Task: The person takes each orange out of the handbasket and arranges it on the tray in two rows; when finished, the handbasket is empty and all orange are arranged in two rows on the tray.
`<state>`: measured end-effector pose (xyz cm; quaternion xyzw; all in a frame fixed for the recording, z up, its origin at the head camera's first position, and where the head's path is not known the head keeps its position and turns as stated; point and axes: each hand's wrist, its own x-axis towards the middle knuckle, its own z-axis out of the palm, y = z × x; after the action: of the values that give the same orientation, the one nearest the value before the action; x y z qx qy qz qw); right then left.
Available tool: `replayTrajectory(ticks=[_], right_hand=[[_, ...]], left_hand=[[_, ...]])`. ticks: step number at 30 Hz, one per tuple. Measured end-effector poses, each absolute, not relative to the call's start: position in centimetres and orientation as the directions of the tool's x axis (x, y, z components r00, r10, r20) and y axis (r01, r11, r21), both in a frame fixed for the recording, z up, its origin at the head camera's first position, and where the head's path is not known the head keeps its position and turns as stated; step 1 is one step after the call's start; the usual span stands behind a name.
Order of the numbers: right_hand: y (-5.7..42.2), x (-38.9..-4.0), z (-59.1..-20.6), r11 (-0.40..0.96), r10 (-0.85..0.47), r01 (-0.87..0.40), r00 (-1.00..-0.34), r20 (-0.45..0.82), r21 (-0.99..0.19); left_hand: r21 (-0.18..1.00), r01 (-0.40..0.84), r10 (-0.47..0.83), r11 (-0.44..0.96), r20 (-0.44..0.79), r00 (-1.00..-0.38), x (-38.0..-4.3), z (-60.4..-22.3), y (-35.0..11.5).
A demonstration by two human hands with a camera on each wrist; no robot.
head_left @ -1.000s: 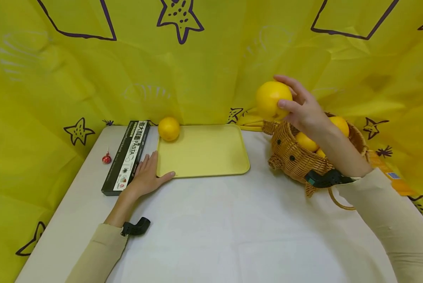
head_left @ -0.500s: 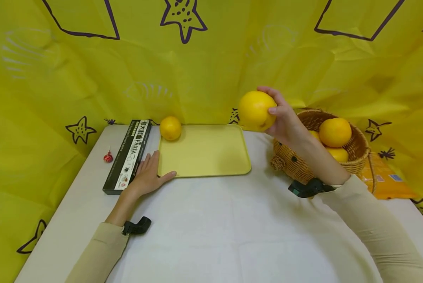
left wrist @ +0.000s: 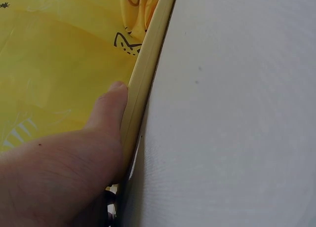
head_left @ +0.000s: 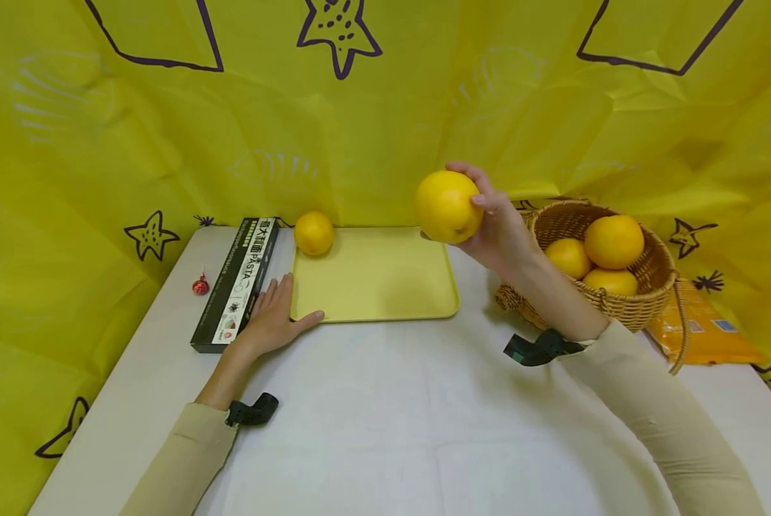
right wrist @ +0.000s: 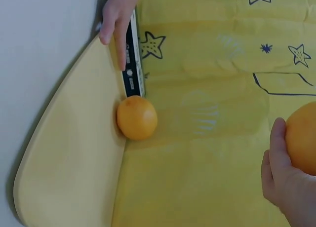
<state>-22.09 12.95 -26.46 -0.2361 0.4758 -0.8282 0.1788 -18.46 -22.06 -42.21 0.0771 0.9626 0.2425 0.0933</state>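
My right hand (head_left: 498, 229) grips an orange (head_left: 448, 206) in the air, above the back right part of a yellow tray (head_left: 379, 279). In the right wrist view this held orange (right wrist: 303, 138) is cut off by the edge. A second orange (head_left: 314, 233) sits in the tray's back left corner. With fingers straight, my left hand (head_left: 271, 322) rests at the tray's front left corner, its thumb along the near rim. In the left wrist view the thumb (left wrist: 109, 106) touches the tray's rim (left wrist: 143, 84). Several oranges (head_left: 613, 242) lie in a wicker basket (head_left: 643, 304) at the right.
Left of the tray lies a black and white pasta box (head_left: 236, 283), close to the left hand. A small red wrapped lollipop (head_left: 200, 285) is beyond it. An orange packet (head_left: 708, 330) lies partly behind the basket. A yellow patterned cloth (head_left: 385, 129) hangs behind the table.
My right hand has carried the orange leftward and slightly down, away from the basket and over the tray. More of the basket's oranges now show. The left hand stays at the tray corner.
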Motion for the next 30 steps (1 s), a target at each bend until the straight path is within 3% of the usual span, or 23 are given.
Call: replayTrajectory(ticks=[3,10,30], right_hand=[[12.1,-22.2,-26.8,-0.438,-0.488,0.035,-0.849,0.205,-0.898],[10.3,-21.5,-27.2,-0.194,-0.44,-0.004,-0.893,0.091,-0.981],[6.6,-22.9,-30.2,-0.044,-0.433,0.03,-0.901,-0.008,-0.999]], left_hand=[[0.483,0.098,0.191,0.87,-0.146,-0.971,-18.4,-42.1,-22.2],[0.482,0.097,0.187,0.871,-0.141,-0.972,-18.6,-42.4,-22.4],[0.486,0.088,0.181,0.87,-0.147,-0.972,-18.7,-42.4,-22.2]])
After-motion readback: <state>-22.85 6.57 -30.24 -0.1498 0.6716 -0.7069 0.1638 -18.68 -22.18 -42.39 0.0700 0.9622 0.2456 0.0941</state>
